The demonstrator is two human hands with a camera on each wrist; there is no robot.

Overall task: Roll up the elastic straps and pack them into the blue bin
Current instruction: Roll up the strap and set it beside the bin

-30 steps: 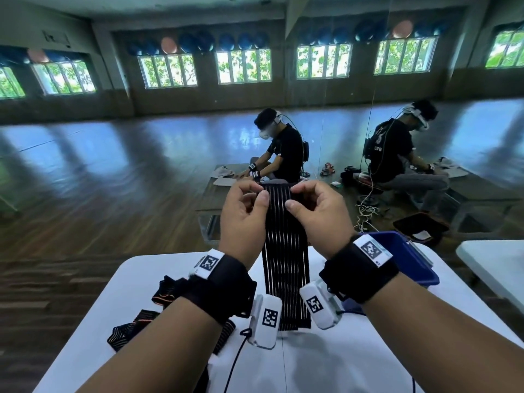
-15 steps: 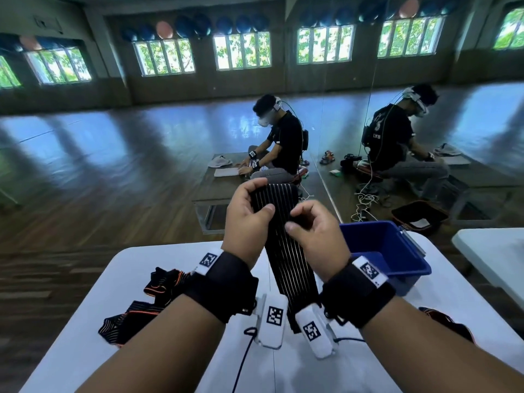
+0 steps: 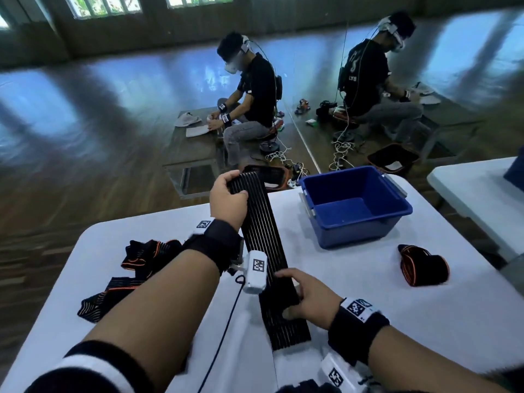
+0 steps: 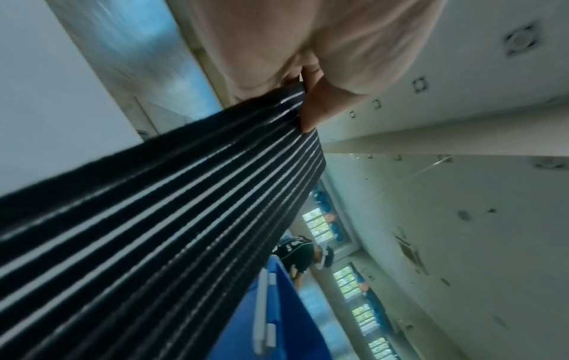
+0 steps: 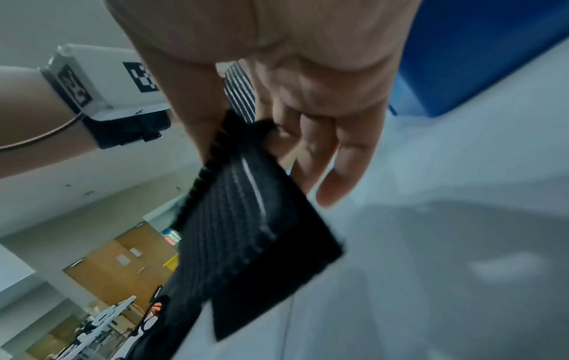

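Observation:
A black elastic strap [image 3: 265,236] with thin white stripes is stretched out above the white table [image 3: 368,336]. My left hand [image 3: 228,198] grips its far end, its thumb pressed on the striped strap [image 4: 172,214] in the left wrist view. My right hand [image 3: 304,297] pinches the strap near its near end; in the right wrist view the thumb and fingers hold the black strap [image 5: 246,219], whose free end hangs below. The blue bin [image 3: 354,205] stands at the table's far right and holds nothing that I can see. A rolled black and orange strap [image 3: 422,269] lies right of my hands.
A heap of loose black and orange straps [image 3: 133,268] lies at the table's left side. A second white table [image 3: 479,191] stands to the right. Beyond the table is wooden floor, where a seated person [image 3: 249,103] works beside a mirror wall.
My hands held the strap's top end together; now my right hand has slid down to its near end while my left keeps the far end. The strap is stretched longer and lower over the table.

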